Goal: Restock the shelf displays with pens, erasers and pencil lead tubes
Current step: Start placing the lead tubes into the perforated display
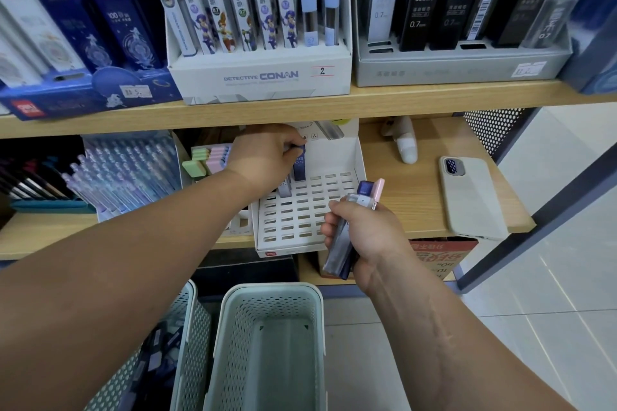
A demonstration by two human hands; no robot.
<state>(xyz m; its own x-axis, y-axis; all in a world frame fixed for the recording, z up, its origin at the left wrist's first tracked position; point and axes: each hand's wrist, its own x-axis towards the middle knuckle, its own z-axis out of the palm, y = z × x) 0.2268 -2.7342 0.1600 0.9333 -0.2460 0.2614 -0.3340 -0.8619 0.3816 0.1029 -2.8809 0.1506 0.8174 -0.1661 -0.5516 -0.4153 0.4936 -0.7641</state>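
A white slotted display tray stands on the lower shelf. My left hand reaches under the upper shelf and pinches the top of a dark blue lead tube standing in a back slot of the tray. Another tube stands partly hidden beside my left wrist. My right hand hovers at the tray's front right corner and grips a bundle of lead tubes, blue, clear and pink capped. Pastel erasers and a box of clear pens sit left of the tray.
A phone in a pale case lies on the shelf to the right, behind it a small white figure. Two perforated baskets stand below: the middle basket bare inside, the left basket holding dark packets. Lead boxes fill the upper shelf.
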